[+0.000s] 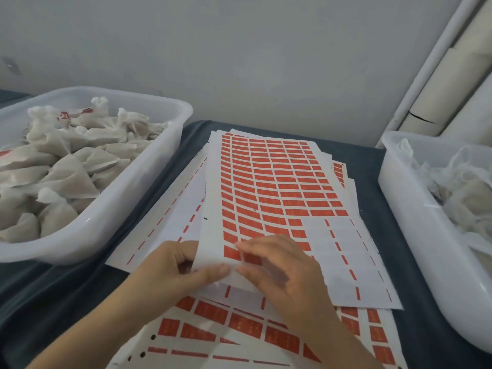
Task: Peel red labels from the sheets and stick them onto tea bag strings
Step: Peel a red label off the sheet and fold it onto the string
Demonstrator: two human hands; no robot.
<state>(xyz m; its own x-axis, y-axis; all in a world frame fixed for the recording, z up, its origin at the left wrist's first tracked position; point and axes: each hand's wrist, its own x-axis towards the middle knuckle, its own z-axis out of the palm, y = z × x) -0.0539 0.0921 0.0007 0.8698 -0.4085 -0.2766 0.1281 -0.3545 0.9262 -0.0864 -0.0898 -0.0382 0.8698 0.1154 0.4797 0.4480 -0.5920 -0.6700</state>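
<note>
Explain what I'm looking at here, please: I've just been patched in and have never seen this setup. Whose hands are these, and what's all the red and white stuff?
There is no machine: a person works bare-handed, and the single picture comes from a camera on their head, looking down. The left hand holds the near edge of the top label sheet, lifting it a little. The right hand rests its fingertips on a red label in the nearest row, apparently starting to peel it. More sheets, some partly emptied, lie underneath on a dark cloth. The left tub holds filled tea bags, a few showing red labels. The right tub holds more bags with loose strings.
</note>
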